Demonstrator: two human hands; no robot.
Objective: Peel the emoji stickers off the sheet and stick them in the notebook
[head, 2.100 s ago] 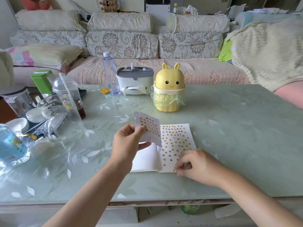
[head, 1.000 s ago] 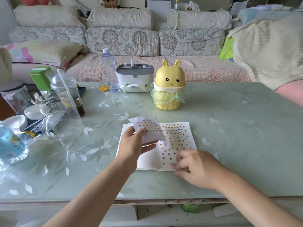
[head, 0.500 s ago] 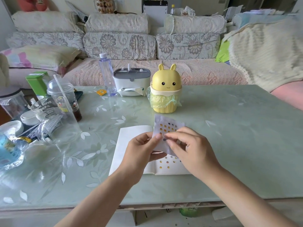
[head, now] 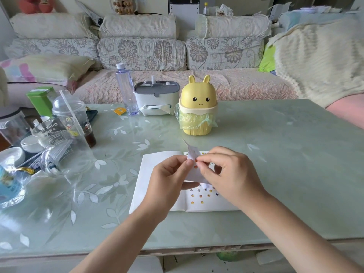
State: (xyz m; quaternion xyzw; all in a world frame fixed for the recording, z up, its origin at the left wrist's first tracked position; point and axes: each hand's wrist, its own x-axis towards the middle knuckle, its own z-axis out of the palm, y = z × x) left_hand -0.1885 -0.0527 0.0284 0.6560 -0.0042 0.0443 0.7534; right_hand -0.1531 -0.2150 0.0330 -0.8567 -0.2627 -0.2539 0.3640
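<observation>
An open white notebook (head: 157, 164) lies flat on the table in front of me; its right page carries many small yellow emoji stickers. Above it I hold the sticker sheet (head: 192, 152), bent and seen nearly edge-on. My left hand (head: 169, 182) grips the sheet from the left, thumb on top. My right hand (head: 230, 174) pinches with thumb and forefinger at the sheet's edge, right where a small orange sticker shows. Both hands hide most of the sheet and much of the right page.
A yellow bunny-shaped bin (head: 198, 109) with a green bag stands behind the notebook. A grey tissue box (head: 155, 99) and a water bottle (head: 126, 91) stand further back. Clear cups (head: 65, 142), bowls and a green tin (head: 40, 101) crowd the left side. The glass table edge (head: 177, 251) is near me.
My right hand left the notebook page and rose to meet the sheet held in my left hand. The sheet has turned and folded, now nearly edge-on, with both hands pinching it.
</observation>
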